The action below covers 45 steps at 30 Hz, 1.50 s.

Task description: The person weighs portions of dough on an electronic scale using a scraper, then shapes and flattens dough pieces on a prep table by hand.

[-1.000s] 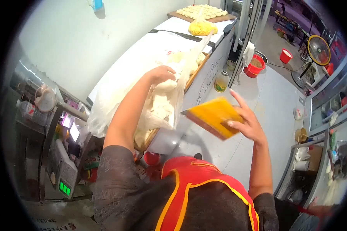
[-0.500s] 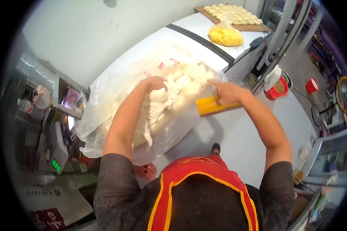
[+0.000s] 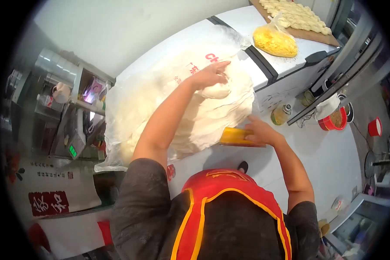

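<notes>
A wide, pale mass of dough (image 3: 203, 115) spreads over a clear plastic bag (image 3: 113, 130) with red print on the counter. Resting on its far right part, my left hand (image 3: 210, 76) has its fingers stretched out and apart, beside a smooth raised lump of dough (image 3: 217, 91). At the near right edge of the dough, my right hand (image 3: 263, 131) is closed around a yellow dough scraper (image 3: 233, 135). The scraper is long and flat, with a darker lower edge. Part of it is hidden under the fingers.
A bag of yellow shreds (image 3: 275, 41) lies on the white counter (image 3: 234, 19) behind the dough, near a board of shaped dough pieces (image 3: 297, 17). To the right are a bottle (image 3: 281, 114) and a red bowl (image 3: 333, 120). A scale (image 3: 76, 145) stands at left.
My left hand has moved right and away from me across the dough. The dough, earlier bunched in folds and lumps, now lies in a broader, smoother layer. The scraper stays in my right hand.
</notes>
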Each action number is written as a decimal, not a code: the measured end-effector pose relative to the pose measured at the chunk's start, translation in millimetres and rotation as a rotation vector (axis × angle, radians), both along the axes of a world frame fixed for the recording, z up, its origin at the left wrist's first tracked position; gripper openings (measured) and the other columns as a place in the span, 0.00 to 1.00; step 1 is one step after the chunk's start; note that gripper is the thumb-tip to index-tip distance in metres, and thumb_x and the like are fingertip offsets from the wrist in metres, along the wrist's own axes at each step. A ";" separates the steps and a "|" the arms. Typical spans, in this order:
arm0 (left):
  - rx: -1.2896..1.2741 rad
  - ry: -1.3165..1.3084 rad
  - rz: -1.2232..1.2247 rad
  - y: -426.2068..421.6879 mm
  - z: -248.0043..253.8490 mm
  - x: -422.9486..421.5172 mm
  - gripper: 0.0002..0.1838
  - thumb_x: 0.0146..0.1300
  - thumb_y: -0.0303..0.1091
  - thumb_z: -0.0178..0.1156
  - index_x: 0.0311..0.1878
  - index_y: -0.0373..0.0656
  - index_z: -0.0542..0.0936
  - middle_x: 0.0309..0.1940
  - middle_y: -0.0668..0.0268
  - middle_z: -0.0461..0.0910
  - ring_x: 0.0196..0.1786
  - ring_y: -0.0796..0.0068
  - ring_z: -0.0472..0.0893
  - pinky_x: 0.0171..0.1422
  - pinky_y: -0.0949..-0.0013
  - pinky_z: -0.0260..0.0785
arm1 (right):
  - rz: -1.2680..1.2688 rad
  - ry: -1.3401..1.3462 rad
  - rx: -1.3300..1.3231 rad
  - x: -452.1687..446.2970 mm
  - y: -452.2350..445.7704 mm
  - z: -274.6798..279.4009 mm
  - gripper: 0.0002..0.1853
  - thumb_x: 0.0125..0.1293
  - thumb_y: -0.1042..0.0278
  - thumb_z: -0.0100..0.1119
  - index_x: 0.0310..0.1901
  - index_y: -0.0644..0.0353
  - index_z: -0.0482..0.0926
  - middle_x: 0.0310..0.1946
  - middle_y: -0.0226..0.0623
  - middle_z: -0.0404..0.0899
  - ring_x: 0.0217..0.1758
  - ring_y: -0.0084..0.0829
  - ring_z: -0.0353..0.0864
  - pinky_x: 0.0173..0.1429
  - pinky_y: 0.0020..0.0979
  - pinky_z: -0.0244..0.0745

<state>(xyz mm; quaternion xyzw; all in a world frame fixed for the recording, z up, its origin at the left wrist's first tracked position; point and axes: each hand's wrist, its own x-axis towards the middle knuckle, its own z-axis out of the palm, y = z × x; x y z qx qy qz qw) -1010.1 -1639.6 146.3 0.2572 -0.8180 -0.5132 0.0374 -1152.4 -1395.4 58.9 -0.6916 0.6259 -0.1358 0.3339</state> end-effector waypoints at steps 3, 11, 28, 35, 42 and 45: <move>0.067 -0.046 0.179 12.9 4.8 15.4 0.38 0.55 0.34 0.62 0.70 0.53 0.61 0.46 0.59 0.79 0.61 0.69 0.68 0.59 0.69 0.62 | -0.035 -0.038 -0.104 -15.5 5.1 9.8 0.17 0.50 0.66 0.66 0.43 0.58 0.81 0.68 0.50 0.57 0.63 0.49 0.66 0.64 0.35 0.64; 0.562 0.142 0.268 66.5 9.8 178.6 0.42 0.53 0.33 0.65 0.71 0.49 0.57 0.39 0.59 0.82 0.39 0.69 0.82 0.42 0.70 0.76 | 0.072 -0.049 -0.037 -28.7 -22.7 35.4 0.19 0.48 0.67 0.68 0.42 0.64 0.80 0.68 0.52 0.55 0.68 0.48 0.62 0.67 0.36 0.60; 1.035 0.140 0.554 160.7 -180.5 116.0 0.55 0.53 0.32 0.67 0.74 0.48 0.36 0.57 0.55 0.70 0.51 0.66 0.79 0.51 0.60 0.74 | -0.288 -1.182 0.403 -25.0 -82.0 26.8 0.29 0.54 0.76 0.58 0.60 0.67 0.68 0.57 0.38 0.72 0.58 0.30 0.73 0.62 0.31 0.66; 1.285 0.287 0.401 170.5 -236.5 73.7 0.36 0.54 0.34 0.66 0.65 0.42 0.62 0.48 0.61 0.77 0.47 0.70 0.80 0.45 0.63 0.75 | -0.497 -1.594 0.362 -18.6 -84.1 12.8 0.21 0.62 0.73 0.53 0.57 0.66 0.68 0.51 0.42 0.76 0.53 0.36 0.77 0.60 0.36 0.71; 0.371 -0.230 -0.101 166.7 -132.8 145.7 0.17 0.57 0.44 0.60 0.44 0.44 0.82 0.38 0.63 0.82 0.41 0.71 0.80 0.51 0.67 0.69 | -0.677 -1.734 0.284 -34.6 -88.4 -1.9 0.21 0.64 0.70 0.52 0.58 0.64 0.67 0.53 0.43 0.75 0.56 0.39 0.75 0.62 0.40 0.70; 0.207 -0.348 0.105 148.9 5.9 226.8 0.20 0.55 0.48 0.58 0.43 0.43 0.82 0.39 0.53 0.82 0.41 0.62 0.81 0.47 0.61 0.71 | -0.596 -1.728 0.285 -36.4 -82.0 0.7 0.22 0.63 0.70 0.53 0.58 0.64 0.67 0.53 0.42 0.74 0.56 0.39 0.75 0.62 0.39 0.70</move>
